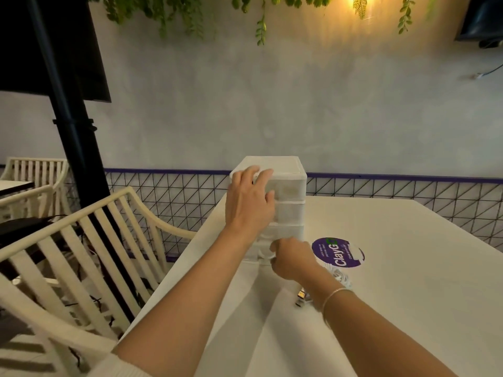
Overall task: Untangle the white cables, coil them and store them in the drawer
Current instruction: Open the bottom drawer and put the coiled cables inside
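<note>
A white plastic drawer unit (288, 186) with stacked drawers stands at the far left of the white table (394, 268). My left hand (249, 202) lies flat against its upper front and left side, fingers spread over the top drawer. My right hand (291, 258) is at the lowest drawer (261, 250), fingers curled on its front edge. White coiled cables (341, 276) lie on the table just behind my right wrist, partly hidden by it, with metal plug ends (300, 296) poking out below the wrist.
A round purple sticker (339, 253) is on the table right of the drawer unit. A cream slatted chair (89, 257) stands close on the left. A black wire fence (408, 189) runs behind the table, and a black pole (73, 126) rises at left.
</note>
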